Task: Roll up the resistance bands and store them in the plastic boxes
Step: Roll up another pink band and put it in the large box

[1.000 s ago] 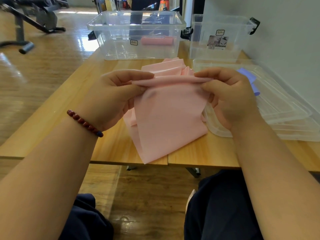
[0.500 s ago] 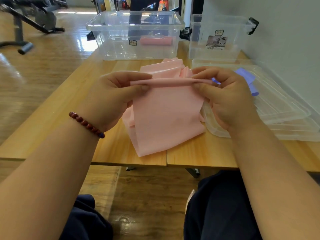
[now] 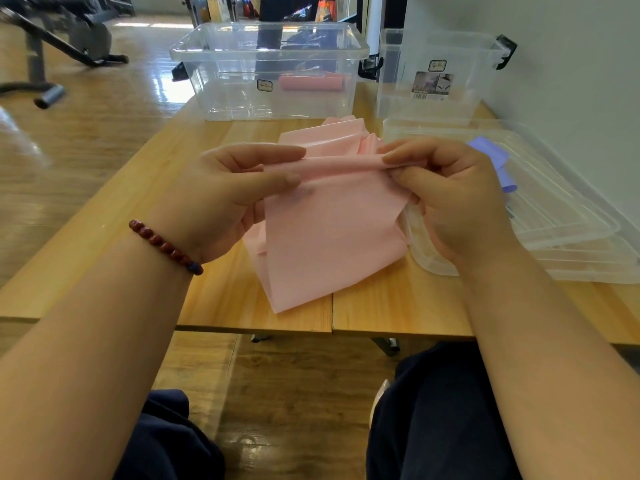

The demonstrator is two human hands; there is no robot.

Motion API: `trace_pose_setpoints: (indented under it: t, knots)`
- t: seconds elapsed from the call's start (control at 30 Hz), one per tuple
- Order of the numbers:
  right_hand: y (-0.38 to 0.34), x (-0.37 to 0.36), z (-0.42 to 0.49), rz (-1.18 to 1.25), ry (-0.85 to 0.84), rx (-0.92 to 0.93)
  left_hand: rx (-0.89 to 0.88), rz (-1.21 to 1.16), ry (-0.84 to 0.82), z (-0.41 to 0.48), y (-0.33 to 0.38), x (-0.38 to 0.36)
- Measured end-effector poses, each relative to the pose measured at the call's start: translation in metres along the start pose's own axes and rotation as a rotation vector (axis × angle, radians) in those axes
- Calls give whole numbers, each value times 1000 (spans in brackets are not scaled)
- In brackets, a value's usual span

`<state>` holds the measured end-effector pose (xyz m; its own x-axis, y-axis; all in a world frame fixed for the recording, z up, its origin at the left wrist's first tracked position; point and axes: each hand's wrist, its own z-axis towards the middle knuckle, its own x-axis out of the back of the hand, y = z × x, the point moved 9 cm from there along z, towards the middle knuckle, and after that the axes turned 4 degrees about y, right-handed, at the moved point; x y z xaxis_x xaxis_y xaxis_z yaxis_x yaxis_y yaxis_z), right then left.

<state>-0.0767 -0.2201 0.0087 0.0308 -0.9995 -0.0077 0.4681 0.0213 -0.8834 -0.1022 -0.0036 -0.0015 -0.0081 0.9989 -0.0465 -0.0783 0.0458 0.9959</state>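
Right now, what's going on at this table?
A person is rolling up a pink resistance band. The left hand and right hand each pinch one end of its rolled top edge, and the rest hangs down onto the wooden table. One finished pink roll lies in the large clear box. A purple band lies unrolled on the stacked lids.

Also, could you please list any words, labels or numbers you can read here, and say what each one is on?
No text here can be read.
Dark label on the wide clear box: too small to read.
Oval logo and barcode sticker on the tall clear box: blurred, unreadable.
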Motion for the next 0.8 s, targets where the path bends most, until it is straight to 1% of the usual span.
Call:
trace_pose_setpoints:
  t: [0.13, 0.2, 0.3, 0.4, 0.57, 0.8]
  knots:
    - [1, -2, -1, 27, -16, -31, -24, -15, 67, 1, 2, 4]
    - [-1, -3, -2, 1, -6, -29, -32, -20, 86, 2, 1, 6]
    - [-1, -3, -3, 30, 1, -50, -53, 14, 80, 3, 1, 8]
    - [2, -2, -3, -9, 7, -82, -70, 43, 59, 3, 2, 7]
    - [-2, -4, -4, -39, 3, -29, -32, -21, 47, 1, 2, 3]
    - [-10, -3, -4, -34, -3, 36, -17, 130, 18, 0, -3, 1]
